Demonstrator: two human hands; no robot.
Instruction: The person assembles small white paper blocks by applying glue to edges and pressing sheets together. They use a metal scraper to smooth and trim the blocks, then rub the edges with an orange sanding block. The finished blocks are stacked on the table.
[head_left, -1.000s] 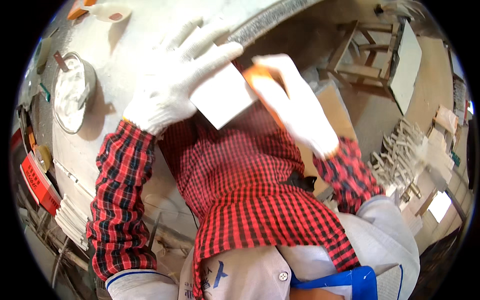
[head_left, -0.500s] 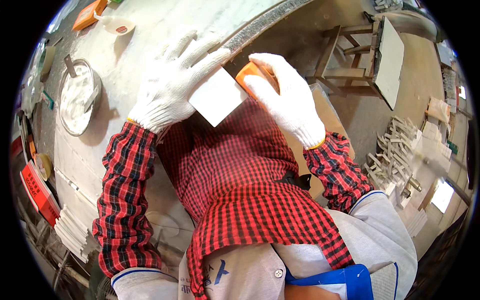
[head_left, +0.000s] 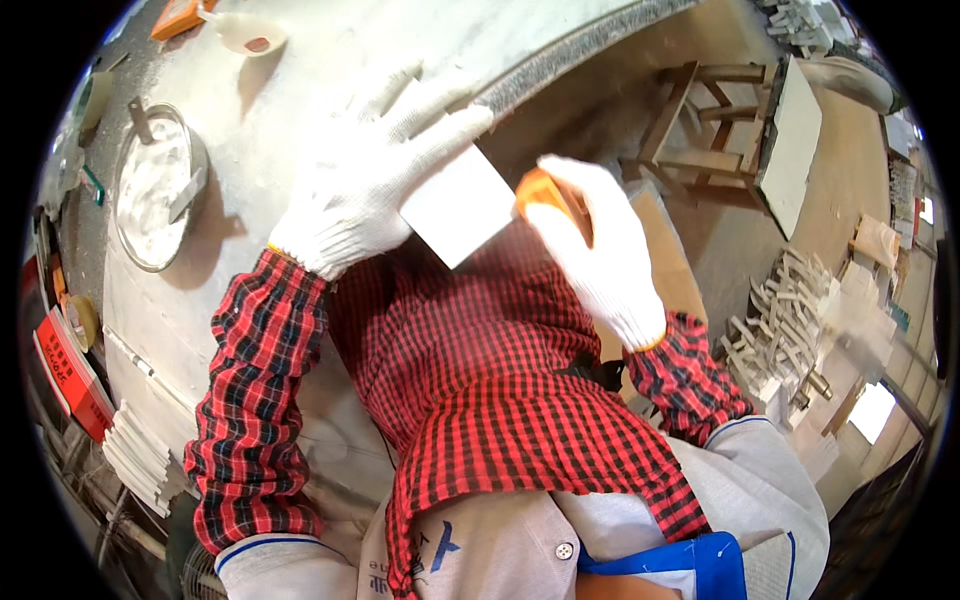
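Observation:
My left hand (head_left: 375,165), in a white knit glove, lies flat with fingers spread at the table's edge. Its thumb side rests over part of a flat white square piece (head_left: 458,208), which juts past the edge above my lap. My right hand (head_left: 605,255), also gloved in white, is closed around an orange block (head_left: 543,192). The block sits close beside the piece's right corner; whether they touch I cannot tell. Part of the block is hidden by my fingers, and the piece's left part lies under my left hand.
On the pale table (head_left: 330,40) stand a round metal tub of white powdery stuff (head_left: 152,215) and a cream-coloured bowl (head_left: 245,33). A red box (head_left: 70,375) lies at the left. A wooden stool (head_left: 715,150) with a white board is at the right, near piled pale strips (head_left: 775,310).
My right hand has moved the orange block toward my body and to the right, along the piece's edge to its corner. My left hand stays spread on the piece; the whole view shifts slightly.

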